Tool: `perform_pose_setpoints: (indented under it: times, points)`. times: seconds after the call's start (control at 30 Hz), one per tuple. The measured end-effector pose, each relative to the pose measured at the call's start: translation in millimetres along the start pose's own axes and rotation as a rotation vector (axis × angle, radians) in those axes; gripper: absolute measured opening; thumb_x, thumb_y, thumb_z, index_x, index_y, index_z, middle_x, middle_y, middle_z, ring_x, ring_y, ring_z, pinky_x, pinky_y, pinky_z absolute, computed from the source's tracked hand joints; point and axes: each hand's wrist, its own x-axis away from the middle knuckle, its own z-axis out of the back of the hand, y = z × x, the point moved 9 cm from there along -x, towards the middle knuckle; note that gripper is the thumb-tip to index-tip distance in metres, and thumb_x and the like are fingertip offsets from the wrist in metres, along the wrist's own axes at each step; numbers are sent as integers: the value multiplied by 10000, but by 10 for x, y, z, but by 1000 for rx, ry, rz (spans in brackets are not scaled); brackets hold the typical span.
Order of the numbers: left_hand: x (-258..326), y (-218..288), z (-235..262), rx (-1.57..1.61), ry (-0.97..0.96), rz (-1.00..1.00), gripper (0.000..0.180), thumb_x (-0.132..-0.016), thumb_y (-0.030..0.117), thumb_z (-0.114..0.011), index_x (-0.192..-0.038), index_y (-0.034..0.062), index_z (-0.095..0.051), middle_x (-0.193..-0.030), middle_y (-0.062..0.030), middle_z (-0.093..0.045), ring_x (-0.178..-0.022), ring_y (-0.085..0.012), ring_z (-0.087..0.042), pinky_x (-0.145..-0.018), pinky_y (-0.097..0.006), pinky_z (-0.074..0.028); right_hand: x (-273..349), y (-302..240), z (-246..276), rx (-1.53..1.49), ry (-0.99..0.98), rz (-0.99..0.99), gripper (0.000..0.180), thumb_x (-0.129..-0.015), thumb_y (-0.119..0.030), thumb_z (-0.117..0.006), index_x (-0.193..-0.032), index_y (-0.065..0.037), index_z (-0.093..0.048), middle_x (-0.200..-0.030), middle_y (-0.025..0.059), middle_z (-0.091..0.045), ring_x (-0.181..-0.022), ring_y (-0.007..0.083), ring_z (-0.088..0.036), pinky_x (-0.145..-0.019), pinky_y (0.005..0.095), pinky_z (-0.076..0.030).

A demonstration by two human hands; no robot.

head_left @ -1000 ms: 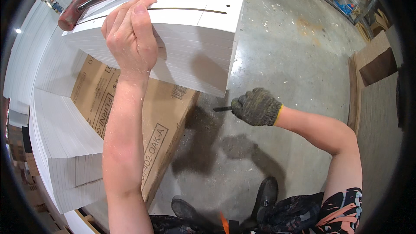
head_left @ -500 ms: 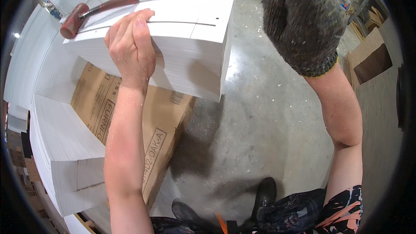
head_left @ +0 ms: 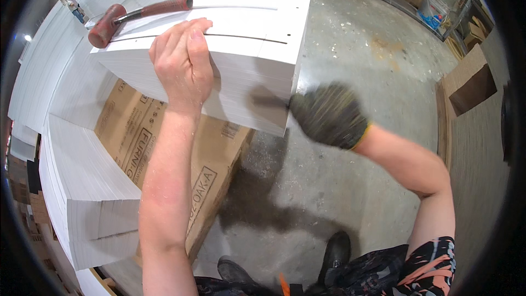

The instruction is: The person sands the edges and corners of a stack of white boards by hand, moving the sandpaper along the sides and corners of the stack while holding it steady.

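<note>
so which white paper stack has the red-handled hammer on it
The tall white paper stack under the bare left hand; the red-handled hammer lies across its top, the others carry none.

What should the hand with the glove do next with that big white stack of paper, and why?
Probably press the dark tool into the side of the white paper stack. The gloved right hand is blurred at the stack's corner edge, while the bare left hand grips the top edge to steady it. A red-handled hammer lies unused on top.
</note>
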Motion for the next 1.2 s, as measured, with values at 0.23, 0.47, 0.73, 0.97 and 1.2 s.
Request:
perform_pose_setpoints:
  times: [0.23, 0.47, 0.73, 0.97, 1.2]
  points:
    - [1, -35, 24, 0, -21, 4, 384, -999, 215, -391, -938, 78, -744, -960, -50, -729, -1020, -209, -621, -966, -340, -380, -2, 1137, 537, 354, -110, -264, 468, -1004, -175, -402, -1454, -46, -383, -1342, 150, -506, -1236, 307, -492, -1069, 454, -400]
    - [25, -96, -12, 33, -9, -2, 374, -998, 222, -401, -941, 93, -747, -962, -46, -728, -1016, -205, -622, -974, -341, -375, 645, -662, -755, -369, -325, 92, 137, -813, -167, -584, -898, -62, -607, -683, 93, -608, -535, 266, -611, -441, 424, -455]
    - [45, -68, -22, 29, 10, -7, 376, -998, 227, -400, -939, 99, -749, -954, -29, -728, -1023, -189, -610, -977, -335, -367, 880, -622, -1388, -389, -423, -9, 121, -874, -201, -542, -847, -88, -573, -647, 115, -607, -559, 309, -631, -484, 455, -470]
    - [44, -56, 1, -5, 7, -6, 393, -1005, 230, -385, -946, 86, -746, -967, -44, -726, -1017, -203, -615, -970, -342, -381, 836, -518, -1453, -410, -434, -98, 132, -901, -216, -534, -853, -96, -564, -627, 111, -588, -542, 314, -607, -474, 452, -455]
    - [52, -99, 20, 11, 17, -34, 370, -995, 199, -406, -914, 72, -744, -941, -62, -730, -958, -220, -634, -935, -344, -413, 46, 70, 103, 337, -65, 3, 232, -933, -146, -525, -1132, -65, -611, -855, 152, -656, -712, 178, -664, -533, 335, -548]
